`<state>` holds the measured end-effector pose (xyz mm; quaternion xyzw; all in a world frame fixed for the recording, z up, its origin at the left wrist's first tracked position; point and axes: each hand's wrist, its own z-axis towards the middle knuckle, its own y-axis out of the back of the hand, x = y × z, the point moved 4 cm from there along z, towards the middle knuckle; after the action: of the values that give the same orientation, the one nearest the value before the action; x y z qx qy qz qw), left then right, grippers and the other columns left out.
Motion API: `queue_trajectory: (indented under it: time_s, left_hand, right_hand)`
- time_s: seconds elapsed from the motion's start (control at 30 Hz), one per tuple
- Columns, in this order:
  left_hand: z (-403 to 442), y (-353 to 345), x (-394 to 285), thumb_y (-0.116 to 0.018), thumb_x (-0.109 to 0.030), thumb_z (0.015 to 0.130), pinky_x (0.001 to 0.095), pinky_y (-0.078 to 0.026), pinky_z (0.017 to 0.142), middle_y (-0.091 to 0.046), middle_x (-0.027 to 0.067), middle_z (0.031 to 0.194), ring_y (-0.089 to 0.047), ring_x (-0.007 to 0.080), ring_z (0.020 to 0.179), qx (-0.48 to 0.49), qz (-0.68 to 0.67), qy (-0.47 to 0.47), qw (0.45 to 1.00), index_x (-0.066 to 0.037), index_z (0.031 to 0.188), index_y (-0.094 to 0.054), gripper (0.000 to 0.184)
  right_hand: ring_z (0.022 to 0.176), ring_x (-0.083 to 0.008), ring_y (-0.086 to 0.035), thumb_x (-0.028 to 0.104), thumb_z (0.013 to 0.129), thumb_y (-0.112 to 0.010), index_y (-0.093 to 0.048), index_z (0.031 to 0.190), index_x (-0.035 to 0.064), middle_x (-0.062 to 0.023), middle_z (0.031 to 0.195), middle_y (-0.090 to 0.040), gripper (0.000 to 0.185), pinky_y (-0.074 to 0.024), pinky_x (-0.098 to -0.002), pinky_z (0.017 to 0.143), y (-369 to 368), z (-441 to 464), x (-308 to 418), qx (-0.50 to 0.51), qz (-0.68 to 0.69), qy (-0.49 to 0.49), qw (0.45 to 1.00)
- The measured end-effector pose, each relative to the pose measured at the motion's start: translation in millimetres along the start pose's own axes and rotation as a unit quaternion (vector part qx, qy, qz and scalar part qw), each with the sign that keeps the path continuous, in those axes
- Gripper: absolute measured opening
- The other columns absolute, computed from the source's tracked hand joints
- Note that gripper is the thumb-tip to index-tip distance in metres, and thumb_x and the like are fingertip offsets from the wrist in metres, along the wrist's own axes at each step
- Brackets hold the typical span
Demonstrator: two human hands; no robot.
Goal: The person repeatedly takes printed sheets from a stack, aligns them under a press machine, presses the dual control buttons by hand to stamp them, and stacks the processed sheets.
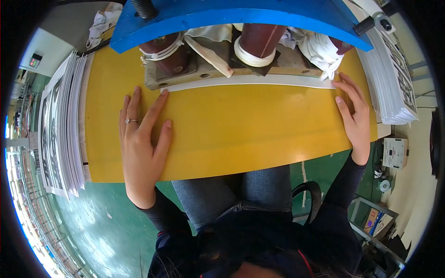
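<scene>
One stack of printed sheets [60, 129] at nine o'clock, beside the left edge of the yellow table top [241, 129]. Closer in, also at nine o'clock: the left hand [141, 141], back upward, with a ring [131, 121] on one finger. Off at three o'clock from its index fingertip, the white strip [250, 80], left end right at that tip. Left fingers spread apart, thumb well clear of the index; index tip apparently in touch with the strip's end, the others over the yellow top.

At twelve o'clock, the same strip along the front of a metal base [185, 79], under dark red columns [263, 39] and a blue plate [241, 11]. Between one and two o'clock, a bundled white cloth [320, 53], low end near the strip's right end.

At three o'clock, the right hand [356, 120], with the strip off at nine o'clock from its foremost fingertips. Right fingers loosely bent toward eleven o'clock, thumb apart from the index; tips at the strip's right end, actual contact impossible to tell. Farther out, between two and three o'clock, another printed stack [394, 78].
</scene>
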<state>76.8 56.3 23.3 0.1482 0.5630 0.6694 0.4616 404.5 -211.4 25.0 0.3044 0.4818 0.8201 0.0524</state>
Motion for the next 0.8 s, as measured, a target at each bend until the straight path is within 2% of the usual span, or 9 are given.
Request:
queue_trajectory:
  time_s: [0.8]
  left_hand:
    - [0.1,-1.5,2.1,-0.060,-0.019,0.095,0.0535,-0.033,0.117,-0.043,0.0237,0.155,-0.039,0.0486,0.144,0.015,0.010,0.000,1.000,-0.021,0.140,-0.064,0.045]
  right_hand:
    - [0.130,-0.0358,-0.057,0.015,0.094,-0.064,-0.070,0.122,0.0095,-0.0181,0.139,-0.061,0.030,-0.0445,-0.0411,0.107,0.5,-0.3,1.0,-0.003,0.006,0.001,1.000]
